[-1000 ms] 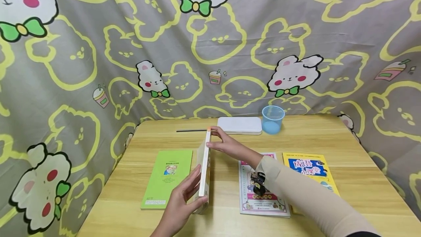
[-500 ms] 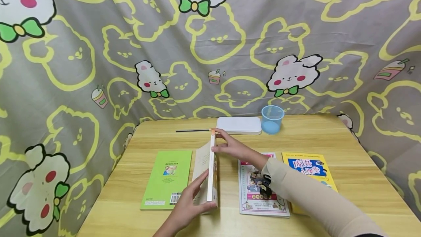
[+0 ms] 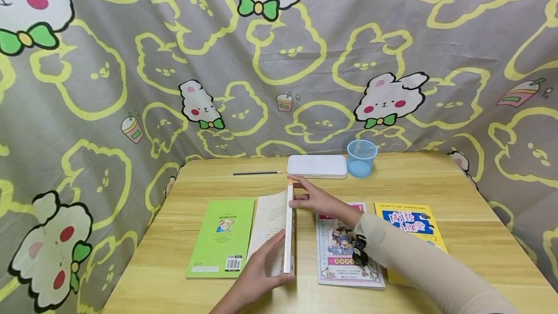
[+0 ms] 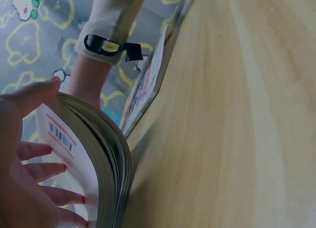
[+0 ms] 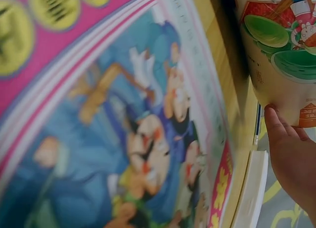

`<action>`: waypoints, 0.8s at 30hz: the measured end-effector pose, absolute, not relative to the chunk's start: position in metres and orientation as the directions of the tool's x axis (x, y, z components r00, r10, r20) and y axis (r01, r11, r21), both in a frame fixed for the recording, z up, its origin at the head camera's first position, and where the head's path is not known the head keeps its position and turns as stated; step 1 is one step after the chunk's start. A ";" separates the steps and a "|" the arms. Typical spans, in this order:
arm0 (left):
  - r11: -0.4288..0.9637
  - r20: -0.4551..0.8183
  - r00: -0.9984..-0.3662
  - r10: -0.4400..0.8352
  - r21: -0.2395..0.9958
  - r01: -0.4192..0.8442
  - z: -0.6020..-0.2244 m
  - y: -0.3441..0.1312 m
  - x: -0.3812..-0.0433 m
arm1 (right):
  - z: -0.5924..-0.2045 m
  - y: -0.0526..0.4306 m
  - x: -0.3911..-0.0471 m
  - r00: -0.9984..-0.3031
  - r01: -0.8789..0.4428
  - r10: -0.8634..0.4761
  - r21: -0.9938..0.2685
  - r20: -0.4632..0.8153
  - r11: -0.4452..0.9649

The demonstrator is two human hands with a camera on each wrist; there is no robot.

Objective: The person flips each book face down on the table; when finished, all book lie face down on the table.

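A paperback book (image 3: 289,229) stands on edge near the table's middle, its white upper edge facing up. Its pale, text-bearing cover (image 3: 267,214) slants out to the left. My left hand (image 3: 258,273) holds the near end; in the left wrist view the thumb lies on the page edges and the fingers spread over the barcoded cover (image 4: 66,149). At the far end, my right hand (image 3: 315,200) pinches the orange-tipped corner. The right wrist view shows the book's other cover (image 5: 284,65), printed with green bowls, with fingertips at its edge.
A green book (image 3: 218,241) lies left. Right of the held book lie a pink-and-white comic-style book (image 3: 344,273) and a yellow book (image 3: 423,212), partly under the right forearm. Along the back are a pencil (image 3: 257,173), a white case (image 3: 317,164) and a blue cup (image 3: 362,159).
Both hands have shifted the upright book to the right and slightly nearer. More of its pale left cover shows, the green book's barcode is uncovered, and the pencil's end is now visible.
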State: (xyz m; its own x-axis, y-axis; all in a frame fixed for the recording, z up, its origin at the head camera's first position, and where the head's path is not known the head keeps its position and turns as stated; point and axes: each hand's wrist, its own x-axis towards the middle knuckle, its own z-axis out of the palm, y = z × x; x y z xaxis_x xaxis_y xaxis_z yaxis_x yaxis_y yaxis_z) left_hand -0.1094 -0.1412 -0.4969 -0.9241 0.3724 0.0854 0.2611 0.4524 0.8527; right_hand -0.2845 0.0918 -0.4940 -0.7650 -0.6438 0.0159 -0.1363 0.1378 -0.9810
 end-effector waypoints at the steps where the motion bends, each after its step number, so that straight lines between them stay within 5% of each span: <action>1: 0.463 0.085 -0.921 0.379 0.845 0.269 -0.497 -0.141 -0.109 | -0.496 0.093 -0.285 -0.760 -0.139 -0.649 -0.982 0.022 0.129; 24: 0.642 -0.032 -0.846 0.533 0.666 0.379 -0.504 -0.135 -0.106 | -0.510 0.119 -0.288 -0.755 -0.292 -0.655 -0.905 0.020 0.309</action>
